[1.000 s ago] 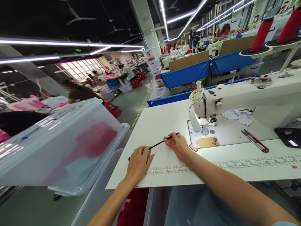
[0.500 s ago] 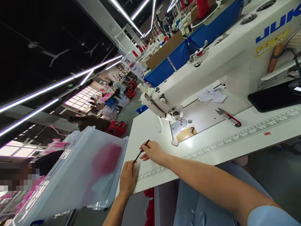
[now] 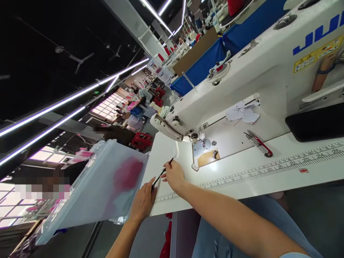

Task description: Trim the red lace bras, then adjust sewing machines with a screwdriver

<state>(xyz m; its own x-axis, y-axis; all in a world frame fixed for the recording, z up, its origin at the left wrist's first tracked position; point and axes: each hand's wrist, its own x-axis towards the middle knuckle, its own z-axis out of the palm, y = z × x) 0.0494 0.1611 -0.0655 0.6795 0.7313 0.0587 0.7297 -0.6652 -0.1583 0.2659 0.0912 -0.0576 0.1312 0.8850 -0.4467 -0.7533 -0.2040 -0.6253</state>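
A thin black strip [image 3: 159,176] runs slantwise between my two hands over the left end of the white table [image 3: 161,152]. My right hand [image 3: 175,176] pinches its upper part, and a short dark end sticks out past the fingers. At the lower end, my left hand [image 3: 143,201] is closed on the strip near the table's left edge. Whether the strip is stiff or pulled taut I cannot tell. Just right of my right hand is the needle area of a white sewing machine [image 3: 242,84].
Thread snips [image 3: 260,144] with a red handle lie on the machine bed, near white scraps [image 3: 249,114] and a black flat object [image 3: 317,123]. A printed ruler [image 3: 236,179] follows the front edge. A translucent plastic bin [image 3: 96,193] stands left of the table.
The whole view has shifted and tilted slightly. Both hands keep hold of the black strip at nearly the same spot; my left fingers look a little straighter.
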